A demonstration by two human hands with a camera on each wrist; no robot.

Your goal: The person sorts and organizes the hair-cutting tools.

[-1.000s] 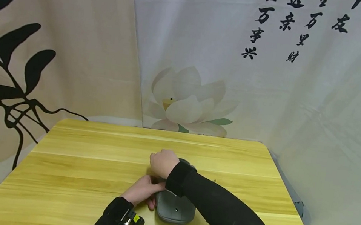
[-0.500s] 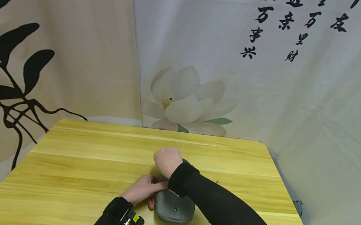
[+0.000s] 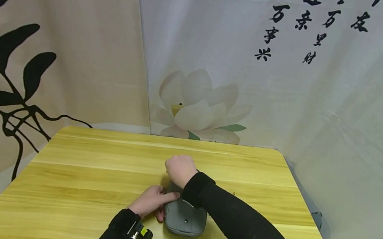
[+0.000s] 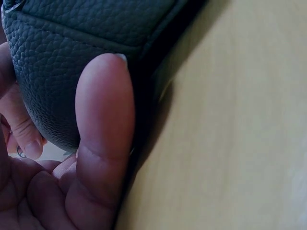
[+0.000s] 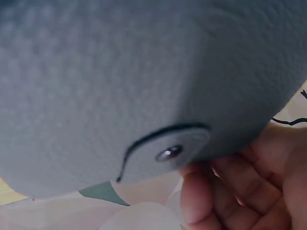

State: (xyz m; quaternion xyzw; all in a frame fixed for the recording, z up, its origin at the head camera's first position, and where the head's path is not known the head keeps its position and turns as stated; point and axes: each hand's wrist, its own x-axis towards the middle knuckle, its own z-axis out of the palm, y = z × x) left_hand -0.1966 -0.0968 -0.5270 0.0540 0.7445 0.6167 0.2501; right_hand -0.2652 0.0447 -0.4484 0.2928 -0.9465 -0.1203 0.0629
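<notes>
A small grey pouch (image 3: 187,218) with pebbled, leather-like skin and a metal snap (image 5: 170,153) lies on the table near the middle. My left hand (image 3: 149,203) holds its left side, thumb over the top and the other fingers down along the side. Up close in the left wrist view, a fingertip presses the stitched dark side of the pouch (image 4: 48,52). Across the far end reaches my right hand (image 3: 181,170), knuckles up. Its curled fingers (image 5: 240,191) grip at the pouch's edge beside the snap tab; what they pinch there is hidden. My right forearm covers part of the pouch.
The wooden table (image 3: 97,171) extends around the pouch on all sides. Behind it hangs a pale curtain (image 3: 221,59) printed with a lotus, dark leaves and characters. A small wrist camera (image 3: 145,235) sits on my left wrist.
My right hand has shifted slightly right and away from me along the pouch's far end. My left hand stays at the left side, and the pouch lies almost where it was.
</notes>
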